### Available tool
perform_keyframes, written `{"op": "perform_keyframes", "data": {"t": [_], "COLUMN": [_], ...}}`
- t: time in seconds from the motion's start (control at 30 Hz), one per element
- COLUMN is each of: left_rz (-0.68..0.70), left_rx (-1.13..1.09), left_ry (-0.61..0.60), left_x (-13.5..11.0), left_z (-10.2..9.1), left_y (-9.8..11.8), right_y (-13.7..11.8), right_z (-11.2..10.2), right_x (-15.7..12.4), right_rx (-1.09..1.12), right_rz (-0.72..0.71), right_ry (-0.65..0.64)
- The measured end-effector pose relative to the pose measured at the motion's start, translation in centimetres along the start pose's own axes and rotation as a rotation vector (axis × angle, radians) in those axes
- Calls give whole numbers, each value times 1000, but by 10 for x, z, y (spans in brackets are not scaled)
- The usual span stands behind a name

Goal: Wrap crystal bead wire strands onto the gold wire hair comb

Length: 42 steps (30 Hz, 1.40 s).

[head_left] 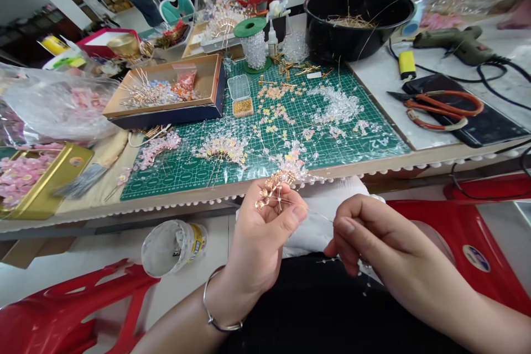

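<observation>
Below the cutting mat (182, 174), left hand (259, 232) grips a beaded sprig (276, 188), right hand (385, 238) pinches wire (319, 214)

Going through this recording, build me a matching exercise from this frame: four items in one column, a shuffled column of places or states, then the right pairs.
Items:
1. Gold wire sprig
2. Hot glue gun
3. Clear box of gold beads
4. Black bowl

Places or states:
A. On the green cutting mat
B. Gripped in the left hand
C. Lying on the white tabletop
D. Holding dry straw-like strands

Pairs: 1-B, 2-C, 3-A, 4-D
</observation>
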<state>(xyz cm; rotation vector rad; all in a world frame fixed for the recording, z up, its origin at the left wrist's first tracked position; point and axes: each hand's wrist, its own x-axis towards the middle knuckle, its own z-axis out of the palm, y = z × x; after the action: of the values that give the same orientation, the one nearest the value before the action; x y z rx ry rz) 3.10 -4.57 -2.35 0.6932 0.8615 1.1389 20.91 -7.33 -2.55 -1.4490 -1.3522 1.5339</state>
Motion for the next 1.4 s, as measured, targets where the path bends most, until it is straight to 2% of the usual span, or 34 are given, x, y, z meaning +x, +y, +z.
{"op": "perform_keyframes", "data": {"t": [0.13,0.33,0.47,0.53,0.6,0.7,0.9,1.03,1.2,1.4], "left_rz": [-29,-57,-58,-60,-77,-97,-84,-61,-24,-15], "left_rx": [-2,-27,-40,-35,-14,0,12,14,33,28], "left_ry": [35,18,48,54,52,31,66,81,140,163], "left_x": [1,2,1,0,0,0,-1,-2,-3,-5], "left_z": [-1,-3,-3,-3,-2,-1,-2,-3,-2,-1], "left_y": [-2,-6,-4,-3,-3,-3,-4,-1,4,6], "right_y": [-1,-2,-1,-2,-2,-3,-1,0,1,2], "right_z": [-2,-1,-2,-4,-5,-5,-3,-6,-12,-17], "right_x": [4,4,6,8,9,11,15,16,11,4], "right_rx": [142,382,599,563,429,319,581,607,498,615], "right_rz": [25,146,170,165,147,125,151,197,249,329], "right_ry": [-118,-124,-144,-206,-289,-303,-154,-93,-212,-308]}}
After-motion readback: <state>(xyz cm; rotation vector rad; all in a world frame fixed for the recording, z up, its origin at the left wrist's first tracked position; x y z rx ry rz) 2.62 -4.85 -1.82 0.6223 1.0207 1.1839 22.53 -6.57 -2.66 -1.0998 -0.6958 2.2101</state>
